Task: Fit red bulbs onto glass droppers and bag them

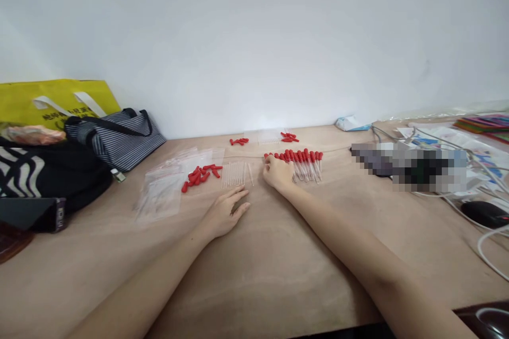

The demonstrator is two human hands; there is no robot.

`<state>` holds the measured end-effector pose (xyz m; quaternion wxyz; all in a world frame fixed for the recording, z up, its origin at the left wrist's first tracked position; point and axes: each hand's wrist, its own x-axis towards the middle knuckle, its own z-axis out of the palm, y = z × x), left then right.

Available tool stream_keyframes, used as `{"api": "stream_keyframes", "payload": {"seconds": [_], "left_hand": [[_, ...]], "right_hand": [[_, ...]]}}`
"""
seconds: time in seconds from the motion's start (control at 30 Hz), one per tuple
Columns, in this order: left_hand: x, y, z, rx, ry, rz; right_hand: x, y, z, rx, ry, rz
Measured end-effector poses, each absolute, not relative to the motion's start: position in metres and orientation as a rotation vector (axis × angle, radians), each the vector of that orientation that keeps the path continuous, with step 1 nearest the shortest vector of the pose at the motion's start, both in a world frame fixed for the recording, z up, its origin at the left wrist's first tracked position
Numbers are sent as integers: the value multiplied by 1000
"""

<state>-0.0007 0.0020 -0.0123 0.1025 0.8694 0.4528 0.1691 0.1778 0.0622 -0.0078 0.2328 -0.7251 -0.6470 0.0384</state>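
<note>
My left hand (228,212) lies on the table with fingers apart, just below a row of clear dropper tubes (234,174). One tube (250,174) lies slightly apart at the right of that row. My right hand (278,171) is closed at the left end of a row of red-bulbed droppers (306,165). A red bulb peeks out above its fingers, so it seems to grip a dropper, mostly hidden by the hand. Left of the tubes sits a pile of loose red rubber bulbs (196,177), partly over clear zip bags (161,188).
Farther back are more red bulbs (239,142), another group of bulbs (289,137) and a clear bag of tubes (269,136). Bags, including a striped one (119,137), crowd the left. Cables, papers and a black mouse (485,214) lie right. A wall (254,47) closes the back.
</note>
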Motion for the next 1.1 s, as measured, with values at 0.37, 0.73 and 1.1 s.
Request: {"api": "stream_keyframes", "payload": {"seconds": [0.37, 0.73, 1.1], "left_hand": [[0, 2, -12, 2617, 1290, 523], [0, 2, -12, 2615, 1280, 557], [-1, 4, -17, 2639, 1281, 566]], "right_hand": [[170, 60, -9, -1964, -1881, 16], [149, 64, 2, -2117, -1808, 175], [142, 63, 0, -2089, -1914, 143]]}}
